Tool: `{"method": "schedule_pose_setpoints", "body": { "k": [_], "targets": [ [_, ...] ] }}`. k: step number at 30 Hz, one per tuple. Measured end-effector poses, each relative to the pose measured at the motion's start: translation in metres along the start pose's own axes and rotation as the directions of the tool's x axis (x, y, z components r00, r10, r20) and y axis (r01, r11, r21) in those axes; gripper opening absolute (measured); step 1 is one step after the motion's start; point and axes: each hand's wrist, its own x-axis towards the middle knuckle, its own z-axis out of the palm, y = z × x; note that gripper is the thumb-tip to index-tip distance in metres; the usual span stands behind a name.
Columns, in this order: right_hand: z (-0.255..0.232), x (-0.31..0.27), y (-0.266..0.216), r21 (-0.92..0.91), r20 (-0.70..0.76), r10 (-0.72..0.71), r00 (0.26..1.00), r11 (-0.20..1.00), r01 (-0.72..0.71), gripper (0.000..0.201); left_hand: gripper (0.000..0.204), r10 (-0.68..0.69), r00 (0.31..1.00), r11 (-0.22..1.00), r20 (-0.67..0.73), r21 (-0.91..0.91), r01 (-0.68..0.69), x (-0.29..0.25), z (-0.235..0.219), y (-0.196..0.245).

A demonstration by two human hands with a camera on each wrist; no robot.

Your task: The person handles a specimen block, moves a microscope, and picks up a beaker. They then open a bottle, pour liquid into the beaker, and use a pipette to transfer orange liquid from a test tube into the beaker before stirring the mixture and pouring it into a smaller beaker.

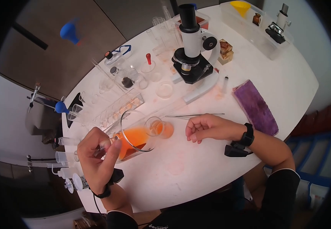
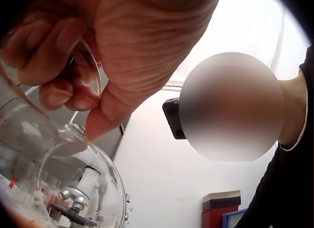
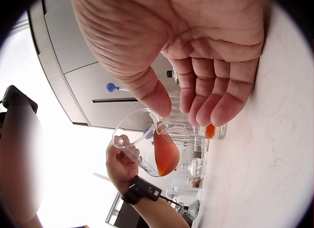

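Observation:
In the head view my left hand (image 1: 98, 152) grips the handle of a clear glass jug (image 1: 129, 143) with orange liquid in it. The jug is tilted, its mouth leaning toward a small glass beaker (image 1: 168, 131) that stands on the table and also has orange liquid in it. The left wrist view shows the fingers (image 2: 54, 39) curled round the handle, with the thumb by the jug's rim. Just right of the beaker, my right hand (image 1: 207, 128) rests at the table, fingers loosely bent and holding nothing. From the right wrist, the liquid lies slanted inside the jug.
Behind the beaker lie metal tweezers (image 1: 194, 115). A microscope (image 1: 190, 49) stands at the back, with a purple block (image 1: 255, 107) to the right. Several glass vessels and a rack (image 1: 121, 108) crowd the left side. A clear bin (image 1: 249, 32) stands back right.

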Motion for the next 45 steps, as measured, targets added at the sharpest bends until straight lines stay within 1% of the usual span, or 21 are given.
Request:
{"method": "schedule_pose_setpoints", "body": {
  "k": [2, 8, 11, 17, 26, 32, 38, 45],
  "targets": [
    [0.0, -0.001, -0.003, -0.001, -0.002, 0.007, 1.0, 1.0, -0.007, 0.018, 0.032, 0.037, 0.999, 0.999, -0.001, 0.0, -0.037, 0.001, -0.002, -0.007],
    [0.0, 0.0, 0.0, 0.015, 0.0, -0.009, 1.0, 1.0, 0.009, 0.016, 0.033, 0.012, 1.0, 1.0, 0.0, -0.015, -0.012, 0.002, -0.002, -0.006],
    [-0.003, 0.0, 0.0, -0.001, 0.022, 0.007, 1.0, 1.0, -0.007, 0.017, 0.032, 0.035, 0.999, 0.999, 0.002, -0.026, -0.035, 0.002, -0.005, -0.007],
    [0.0, -0.001, -0.002, 0.015, -0.009, -0.011, 1.0, 1.0, 0.011, 0.016, 0.032, 0.02, 1.0, 1.0, 0.004, -0.013, -0.02, 0.001, -0.007, -0.002],
    [0.0, -0.001, 0.001, 0.016, -0.007, -0.023, 1.0, 1.0, 0.024, 0.015, 0.032, 0.06, 0.998, 0.998, 0.005, 0.023, -0.06, 0.0, -0.005, 0.005],
    [0.0, 0.0, 0.004, -0.011, 0.0, -0.028, 1.0, 1.0, 0.028, 0.016, 0.034, 0.033, 0.999, 0.999, -0.006, 0.011, -0.033, -0.002, -0.002, 0.013],
    [0.0, 0.0, 0.006, -0.006, 0.002, -0.027, 1.0, 1.0, 0.027, 0.018, 0.034, 0.045, 0.999, 0.998, -0.008, 0.033, -0.044, -0.003, 0.0, 0.017],
    [0.0, 0.0, 0.005, -0.025, -0.006, -0.015, 1.0, 1.0, 0.015, 0.018, 0.033, 0.042, 0.999, 0.999, -0.012, 0.016, -0.042, -0.004, 0.0, 0.016]
  ]
}}
